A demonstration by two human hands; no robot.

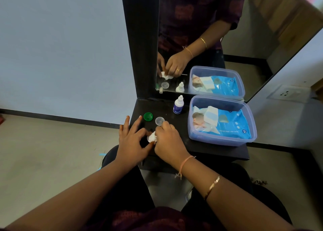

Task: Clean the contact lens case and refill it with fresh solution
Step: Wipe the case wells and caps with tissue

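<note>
One green cap [148, 116] lies on the dark shelf [225, 151] below a mirror [244, 47].

White lens case [151, 138], uncapped

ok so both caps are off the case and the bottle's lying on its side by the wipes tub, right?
No: head view shows the bottle standing upright by the wipes tub. The green cap and clear cap are off the case.

Right half of dark shelf [201, 148] blocked by blue translucent plastic tub [222, 140]. White dropper bottle [178, 106] far centre. Green round cap [148, 116] and clear round cap [159, 121] mid-left. Bare strip beyond caps.
</note>
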